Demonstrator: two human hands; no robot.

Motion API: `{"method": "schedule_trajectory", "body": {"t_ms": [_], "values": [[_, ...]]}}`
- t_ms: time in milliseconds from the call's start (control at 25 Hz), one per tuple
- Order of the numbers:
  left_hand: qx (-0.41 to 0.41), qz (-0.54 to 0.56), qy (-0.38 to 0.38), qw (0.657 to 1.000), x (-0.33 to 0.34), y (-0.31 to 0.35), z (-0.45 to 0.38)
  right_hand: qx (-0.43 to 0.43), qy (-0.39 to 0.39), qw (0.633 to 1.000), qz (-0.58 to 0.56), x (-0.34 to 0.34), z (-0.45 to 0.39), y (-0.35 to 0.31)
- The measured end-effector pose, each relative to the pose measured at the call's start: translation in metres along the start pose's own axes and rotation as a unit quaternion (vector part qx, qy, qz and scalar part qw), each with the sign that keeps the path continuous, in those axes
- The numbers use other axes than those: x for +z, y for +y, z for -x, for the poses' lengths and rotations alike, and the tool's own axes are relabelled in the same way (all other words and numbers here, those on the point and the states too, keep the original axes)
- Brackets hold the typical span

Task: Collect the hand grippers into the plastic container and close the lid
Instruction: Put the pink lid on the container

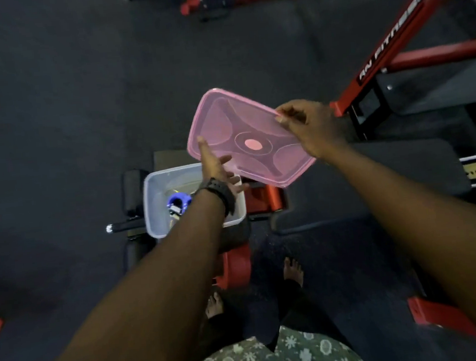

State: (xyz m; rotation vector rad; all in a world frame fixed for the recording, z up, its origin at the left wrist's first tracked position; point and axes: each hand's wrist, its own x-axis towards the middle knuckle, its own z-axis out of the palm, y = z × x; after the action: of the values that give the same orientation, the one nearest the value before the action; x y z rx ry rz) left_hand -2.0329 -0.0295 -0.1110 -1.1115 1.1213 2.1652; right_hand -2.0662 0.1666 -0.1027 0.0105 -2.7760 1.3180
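The translucent pink rectangular plastic lid [244, 139], pinched at its far edge by the right hand [310, 128] and steadied by the left hand's [215, 165] straight fingers, hangs tilted above and right of the clear plastic container [158, 199] holding a blue hand gripper [178, 200].

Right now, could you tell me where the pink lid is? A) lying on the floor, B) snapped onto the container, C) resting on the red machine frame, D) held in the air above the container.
D: the right hand pinches the pink lid by its edge, the left hand touches it, and the container below sits uncovered.
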Motion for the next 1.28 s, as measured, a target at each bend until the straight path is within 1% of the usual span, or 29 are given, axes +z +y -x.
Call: {"method": "schedule_trajectory", "body": {"t_ms": [40, 120, 160, 240, 280, 320, 360, 400, 440, 480, 520, 560, 600, 640, 680, 720, 760, 800, 840, 880, 1040, 1160, 1280], "values": [[-0.005, 0.033, -0.015, 0.999, -0.027, 0.022, 0.01, -0.034, -0.007, 0.999, 0.007, 0.012, 0.012, -0.021], [0.016, 0.095, -0.052, 0.994, -0.093, 0.065, 0.024, -0.117, -0.045, 0.992, 0.033, 0.045, 0.042, -0.059], [0.029, 0.105, -0.048, 0.993, -0.121, 0.081, 0.027, -0.163, -0.071, 0.983, 0.051, 0.062, 0.055, -0.073], [0.046, 0.069, -0.061, 0.995, -0.162, 0.099, 0.035, -0.245, -0.111, 0.959, 0.086, 0.092, 0.077, -0.089], [0.048, 0.044, -0.071, 0.995, -0.175, 0.103, 0.035, -0.269, -0.115, 0.951, 0.097, 0.103, 0.085, -0.09], [0.045, 0.021, -0.068, 0.996, -0.185, 0.102, 0.033, -0.263, -0.108, 0.953, 0.107, 0.111, 0.089, -0.088], [0.042, -0.002, -0.065, 0.997, -0.192, 0.098, 0.03, -0.221, -0.086, 0.964, 0.119, 0.116, 0.09, -0.085], [0.039, -0.021, -0.062, 0.997, -0.199, 0.094, 0.026, -0.143, -0.052, 0.981, 0.123, 0.119, 0.087, -0.078], [0.041, -0.025, -0.049, 0.998, -0.205, 0.089, 0.019, -0.04, -0.022, 0.992, 0.12, 0.123, 0.082, -0.066], [0.045, -0.028, -0.04, 0.998, -0.209, 0.083, 0.011, 0.085, -0.02, 0.991, 0.098, 0.126, 0.077, -0.054], [0.048, -0.037, -0.028, 0.998, -0.211, 0.078, 0.002, 0.204, -0.036, 0.977, 0.048, 0.129, 0.071, -0.044], [0.054, -0.049, -0.015, 0.997, -0.211, 0.074, -0.007, 0.285, -0.059, 0.956, -0.017, 0.136, 0.068, -0.036], [0.071, -0.07, 0.007, 0.995, -0.211, 0.069, -0.018, 0.326, -0.076, 0.94, -0.071, 0.145, 0.065, -0.028], [0.106, -0.11, 0.042, 0.987, -0.21, 0.064, -0.028, 0.331, -0.081, 0.936, -0.089, 0.154, 0.064, -0.023], [0.154, -0.171, 0.093, 0.969, -0.21, 0.06, -0.038, 0.323, -0.076, 0.94, -0.083, 0.165, 0.065, -0.019], [0.198, -0.248, 0.136, 0.939, -0.21, 0.055, -0.042, 0.316, -0.069, 0.944, -0.065, 0.173, 0.066, -0.02], [0.234, -0.316, 0.161, 0.905, -0.21, 0.049, -0.049, 0.311, -0.057, 0.948, -0.047, 0.182, 0.067, -0.018], [0.262, -0.368, 0.174, 0.875, -0.213, 0.042, -0.057, 0.309, -0.046, 0.95, -0.025, 0.19, 0.068, -0.016], [0.28, -0.4, 0.178, 0.854, -0.217, 0.037, -0.064, 0.302, -0.037, 0.952, -0.01, 0.197, 0.069, -0.013], [0.288, -0.415, 0.174, 0.845, -0.22, 0.033, -0.069, 0.302, -0.035, 0.953, 0.002, 0.202, 0.072, -0.011], [0.273, -0.446, 0.152, 0.839, -0.228, 0.028, -0.085, 0.298, -0.05, 0.953, 0.031, 0.216, 0.074, 0.003], [0.269, -0.478, 0.128, 0.826, -0.229, 0.031, -0.097, 0.298, -0.053, 0.952, 0.046, 0.219, 0.073, 0.011], [0.263, -0.493, 0.118, 0.821, -0.229, 0.04, -0.108, 0.298, -0.059, 0.951, 0.059, 0.222, 0.071, 0.015]]}}
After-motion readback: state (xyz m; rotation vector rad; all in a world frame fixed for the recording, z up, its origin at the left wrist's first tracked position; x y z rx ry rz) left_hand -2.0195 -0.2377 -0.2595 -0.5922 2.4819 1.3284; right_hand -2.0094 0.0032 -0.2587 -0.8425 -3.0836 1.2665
